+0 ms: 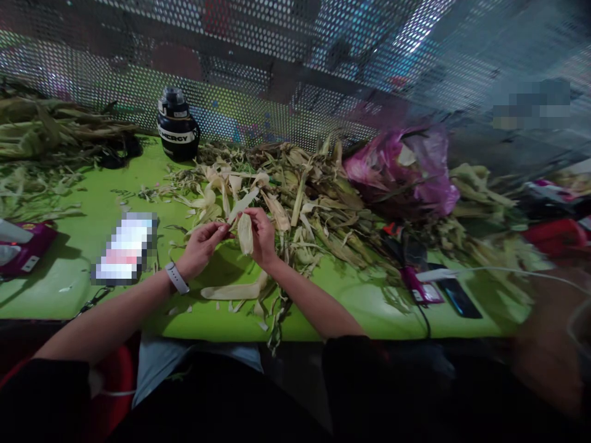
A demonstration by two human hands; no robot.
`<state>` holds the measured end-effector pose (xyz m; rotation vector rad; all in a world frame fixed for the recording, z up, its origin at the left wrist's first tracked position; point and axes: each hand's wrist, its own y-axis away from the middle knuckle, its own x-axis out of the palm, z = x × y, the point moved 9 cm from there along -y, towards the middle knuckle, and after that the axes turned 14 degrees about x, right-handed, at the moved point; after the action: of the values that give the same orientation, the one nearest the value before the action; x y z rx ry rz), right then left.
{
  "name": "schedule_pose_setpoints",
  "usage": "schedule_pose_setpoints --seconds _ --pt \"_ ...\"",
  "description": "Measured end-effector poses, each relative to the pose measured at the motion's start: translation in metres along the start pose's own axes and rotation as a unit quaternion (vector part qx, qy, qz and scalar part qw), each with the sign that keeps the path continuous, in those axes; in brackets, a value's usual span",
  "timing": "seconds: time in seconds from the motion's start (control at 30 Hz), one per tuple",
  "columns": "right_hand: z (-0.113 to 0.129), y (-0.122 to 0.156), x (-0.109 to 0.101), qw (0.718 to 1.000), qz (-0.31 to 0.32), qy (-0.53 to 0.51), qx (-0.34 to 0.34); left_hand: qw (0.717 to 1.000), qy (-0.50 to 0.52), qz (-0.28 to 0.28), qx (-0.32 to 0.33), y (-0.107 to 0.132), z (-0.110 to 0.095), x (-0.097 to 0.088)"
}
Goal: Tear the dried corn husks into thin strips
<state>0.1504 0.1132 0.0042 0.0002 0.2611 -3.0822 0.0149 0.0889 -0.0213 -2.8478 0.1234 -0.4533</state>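
Observation:
Between my two hands is a pale corn husk [245,235], its broad end hanging down. My right hand [263,239] is closed, pinching the husk near its top. My left hand [202,247] is closed too, thumb and finger pinched at the husk's left side; the exact bit in that pinch is too small to see well. Just beyond my fingers lie loose cream-coloured husks [224,187]. A long, flat husk strip [233,291] rests on the green tabletop [184,317] below my hands.
Dried husks [323,203] are heaped along the back, with a pink plastic bag [401,169] among them. A black jug [178,132] stands at the back left. A lit phone [127,246] lies left, a dark phone [462,298] right. A white cable [517,271] crosses the right side.

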Motion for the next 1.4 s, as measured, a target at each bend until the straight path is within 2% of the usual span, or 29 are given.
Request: schedule_pose_setpoints --seconds 0.1,0.2,0.33,0.47,0.57,0.73,0.8,0.93,1.1,1.27,1.4 --pt "-0.003 -0.002 -0.001 1.0 -0.007 -0.006 0.017 0.999 -0.04 0.031 0.007 0.0 -0.005 0.005" --pt "-0.007 -0.003 -0.004 0.999 -0.032 0.029 0.026 0.997 -0.06 0.035 0.023 0.001 -0.011 0.006" --pt "-0.007 -0.002 -0.002 0.998 -0.035 0.06 0.002 0.998 -0.062 0.016 0.026 0.002 -0.01 0.003" --pt "-0.004 -0.003 0.0 0.999 -0.029 0.036 0.003 0.998 -0.049 -0.02 0.019 0.001 -0.007 -0.004" --pt "-0.005 -0.005 0.0 0.999 -0.033 -0.005 0.036 0.999 -0.028 -0.032 0.023 0.0 -0.008 -0.005" --pt "-0.023 -0.002 0.0 0.984 -0.06 -0.054 0.158 0.998 -0.037 -0.043 0.04 -0.003 -0.009 -0.009" --pt "-0.028 -0.001 0.002 0.979 -0.058 -0.074 0.183 0.996 -0.05 -0.05 0.05 -0.003 -0.01 -0.011" --pt "-0.027 -0.001 0.001 0.978 -0.053 -0.092 0.179 0.996 -0.065 -0.037 0.056 -0.004 -0.01 -0.01" --pt "-0.029 0.0 0.012 0.978 0.011 -0.068 0.199 0.995 -0.077 -0.015 0.057 -0.005 -0.013 -0.008" --pt "-0.022 0.001 0.008 0.983 -0.019 -0.059 0.175 0.995 -0.077 0.002 0.058 -0.005 -0.015 -0.006" --pt "-0.01 0.004 0.004 0.989 -0.056 -0.002 0.137 0.995 -0.073 -0.007 0.069 -0.004 -0.016 -0.007"
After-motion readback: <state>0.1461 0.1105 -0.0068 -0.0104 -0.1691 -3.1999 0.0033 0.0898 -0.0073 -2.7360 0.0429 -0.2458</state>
